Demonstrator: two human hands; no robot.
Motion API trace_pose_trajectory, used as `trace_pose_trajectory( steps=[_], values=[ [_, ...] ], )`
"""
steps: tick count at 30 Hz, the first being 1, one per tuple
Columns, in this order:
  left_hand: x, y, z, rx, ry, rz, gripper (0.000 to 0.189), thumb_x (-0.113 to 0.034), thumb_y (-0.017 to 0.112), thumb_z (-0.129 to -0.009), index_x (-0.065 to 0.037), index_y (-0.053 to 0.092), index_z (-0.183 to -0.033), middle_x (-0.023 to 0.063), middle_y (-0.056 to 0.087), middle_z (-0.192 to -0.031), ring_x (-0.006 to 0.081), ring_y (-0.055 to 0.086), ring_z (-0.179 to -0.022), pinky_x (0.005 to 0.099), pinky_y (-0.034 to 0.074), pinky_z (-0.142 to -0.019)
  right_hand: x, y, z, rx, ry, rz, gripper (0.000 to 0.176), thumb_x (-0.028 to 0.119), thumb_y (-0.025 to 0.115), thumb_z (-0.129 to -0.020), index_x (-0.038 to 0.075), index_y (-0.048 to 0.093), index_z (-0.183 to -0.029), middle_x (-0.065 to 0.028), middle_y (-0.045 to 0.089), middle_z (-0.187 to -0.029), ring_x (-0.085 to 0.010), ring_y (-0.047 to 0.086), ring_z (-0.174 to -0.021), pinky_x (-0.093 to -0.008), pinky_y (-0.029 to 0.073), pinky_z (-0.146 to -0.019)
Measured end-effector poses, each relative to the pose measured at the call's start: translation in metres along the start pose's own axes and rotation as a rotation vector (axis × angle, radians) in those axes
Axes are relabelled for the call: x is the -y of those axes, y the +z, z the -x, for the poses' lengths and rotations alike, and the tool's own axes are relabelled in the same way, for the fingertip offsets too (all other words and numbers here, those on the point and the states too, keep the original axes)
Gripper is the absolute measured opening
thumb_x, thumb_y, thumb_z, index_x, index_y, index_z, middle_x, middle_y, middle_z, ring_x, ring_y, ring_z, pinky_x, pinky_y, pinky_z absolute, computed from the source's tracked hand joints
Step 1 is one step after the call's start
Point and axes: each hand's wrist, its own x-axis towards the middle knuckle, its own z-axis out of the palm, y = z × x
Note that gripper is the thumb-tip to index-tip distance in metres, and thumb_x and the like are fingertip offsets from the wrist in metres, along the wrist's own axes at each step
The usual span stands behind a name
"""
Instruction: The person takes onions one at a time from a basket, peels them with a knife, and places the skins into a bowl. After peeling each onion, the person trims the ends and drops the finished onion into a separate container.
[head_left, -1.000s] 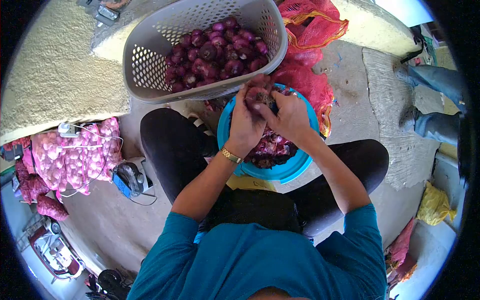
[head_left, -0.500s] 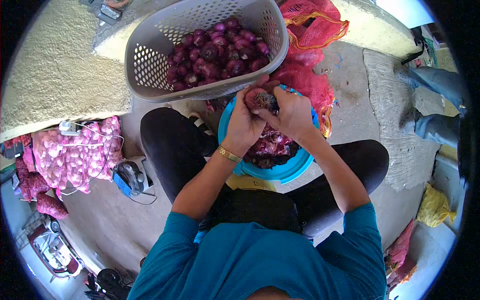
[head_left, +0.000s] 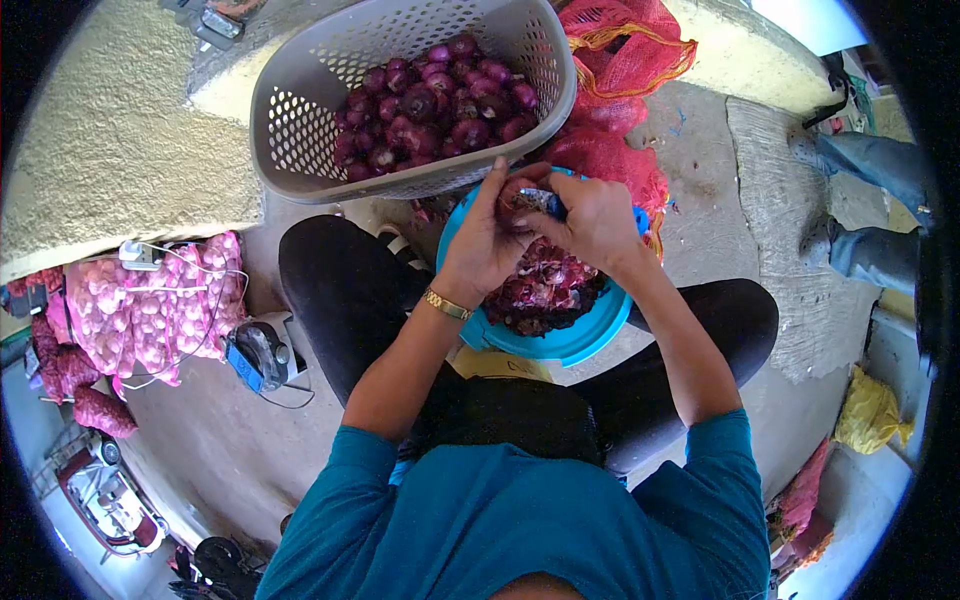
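Observation:
My left hand (head_left: 478,248) is closed around a red onion (head_left: 512,203), holding it above the blue basin (head_left: 592,345). A small knife (head_left: 541,201) is gripped in my right hand (head_left: 598,226), its shiny blade against the onion; the fingers cover most of its handle. Red onion skins and trimmings (head_left: 548,285) lie in the basin below both hands. Just beyond them stands a grey perforated basket (head_left: 300,130) with many peeled-looking purple onions (head_left: 420,105) inside.
Red mesh sacking (head_left: 610,150) lies right of the basket. A pink net sack of bulbs (head_left: 150,300) and a blue-fronted weighing scale (head_left: 262,355) stand at the left. Another person's legs (head_left: 875,175) show at the far right, near a yellow bag (head_left: 870,412).
The onion has turned in my left hand, so its stringy root end no longer shows. The knife's blade has come into sight against it. Both hands have shifted slightly.

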Motion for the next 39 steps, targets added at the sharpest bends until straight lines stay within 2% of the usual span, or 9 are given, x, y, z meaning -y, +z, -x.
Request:
trace_pose_trajectory(
  steps=[5, 10, 13, 16, 19, 27, 31, 36, 39],
  values=[
    [0.005, 0.0, 0.0, -0.078, -0.044, 0.047, 0.041, -0.039, 0.051, -0.1, -0.003, 0.06, -0.118, 0.0063, 0.066, -0.106, 0.0142, 0.063, -0.087, 0.032, 0.055, -0.083, -0.001, -0.003, -0.002, -0.073, 0.015, -0.064, 0.05, 0.055, 0.076, -0.072, 0.01, 0.067, -0.093, -0.0116, 0.064, -0.065, -0.0316, 0.066, -0.06, -0.0421, 0.051, -0.051],
    [0.006, 0.007, -0.001, -0.182, -0.039, 0.081, 0.038, -0.037, 0.051, -0.101, -0.004, 0.06, -0.117, 0.0076, 0.066, -0.107, 0.0144, 0.064, -0.089, 0.0298, 0.056, -0.081, -0.002, 0.003, 0.0, -0.075, 0.022, -0.023, 0.053, 0.059, 0.073, -0.073, 0.008, 0.064, -0.088, -0.0132, 0.063, -0.063, -0.0326, 0.065, -0.059, -0.042, 0.051, -0.05],
    [0.007, -0.013, -0.004, 0.048, -0.025, 0.153, 0.04, -0.037, 0.048, -0.102, -0.003, 0.059, -0.119, 0.0076, 0.066, -0.108, 0.0143, 0.064, -0.093, 0.0277, 0.056, -0.078, 0.002, 0.01, 0.002, -0.071, 0.064, 0.014, 0.056, 0.062, 0.07, -0.075, 0.007, 0.062, -0.083, -0.0143, 0.062, -0.061, -0.0336, 0.065, -0.058, -0.0425, 0.051, -0.05],
    [0.014, -0.008, -0.004, 0.006, 0.07, 0.17, 0.042, -0.037, 0.046, -0.102, -0.002, 0.058, -0.122, 0.0075, 0.066, -0.107, 0.0139, 0.063, -0.094, 0.0252, 0.056, -0.074, 0.0, 0.023, 0.006, -0.082, 0.101, 0.011, 0.058, 0.063, 0.067, -0.077, 0.006, 0.061, -0.082, -0.0151, 0.061, -0.059, -0.0347, 0.064, -0.057, -0.0436, 0.05, -0.049],
    [0.018, -0.001, -0.006, -0.198, 0.146, 0.119, 0.042, -0.033, 0.041, -0.105, -0.001, 0.06, -0.123, 0.0015, 0.066, -0.101, 0.0071, 0.056, -0.078, 0.0203, 0.048, -0.066, 0.002, 0.026, 0.008, -0.055, 0.118, 0.014, 0.056, 0.061, 0.065, -0.081, 0.005, 0.061, -0.082, -0.0165, 0.06, -0.059, -0.0365, 0.064, -0.057, -0.0457, 0.049, -0.05],
    [0.022, 0.008, -0.002, -0.221, 0.296, -0.047, 0.044, -0.032, 0.032, -0.106, -0.003, 0.054, -0.13, 0.0112, 0.06, -0.127, 0.0225, 0.055, -0.122, 0.0369, 0.042, -0.106, 0.01, 0.032, 0.01, -0.052, 0.167, -0.147, 0.052, 0.053, 0.061, -0.088, 0.002, 0.062, -0.078, -0.0212, 0.058, -0.059, -0.0409, 0.062, -0.059, -0.0499, 0.049, -0.053],
    [0.01, 0.014, 0.001, -0.135, 0.265, -0.029, 0.046, -0.034, 0.032, -0.106, -0.001, 0.054, -0.13, 0.0117, 0.06, -0.128, 0.0229, 0.054, -0.122, 0.037, 0.041, -0.107, 0.004, 0.024, 0.007, -0.061, 0.108, -0.141, 0.048, 0.05, 0.062, -0.088, 0.004, 0.06, -0.074, -0.0198, 0.06, -0.061, -0.0398, 0.062, -0.059, -0.0488, 0.049, -0.052],
    [-0.005, 0.012, -0.002, -0.15, -0.017, -0.148, 0.045, -0.034, 0.043, -0.104, 0.0, 0.053, -0.132, 0.012, 0.06, -0.129, 0.0221, 0.056, -0.119, 0.036, 0.045, -0.102, -0.002, 0.002, 0.0, -0.014, -0.072, -0.075, 0.048, 0.053, 0.065, -0.085, 0.007, 0.058, -0.072, -0.0169, 0.061, -0.061, -0.0372, 0.063, -0.056, -0.047, 0.049, -0.05],
    [0.009, 0.002, -0.007, -0.113, 0.095, -0.011, 0.043, -0.031, 0.047, -0.102, 0.0, 0.053, -0.131, 0.013, 0.06, -0.128, 0.0215, 0.058, -0.117, 0.0355, 0.046, -0.101, 0.006, 0.01, 0.003, -0.096, -0.005, -0.034, 0.05, 0.056, 0.067, -0.082, 0.007, 0.057, -0.074, -0.0164, 0.061, -0.059, -0.0367, 0.063, -0.055, -0.0459, 0.049, -0.049]
  ],
)
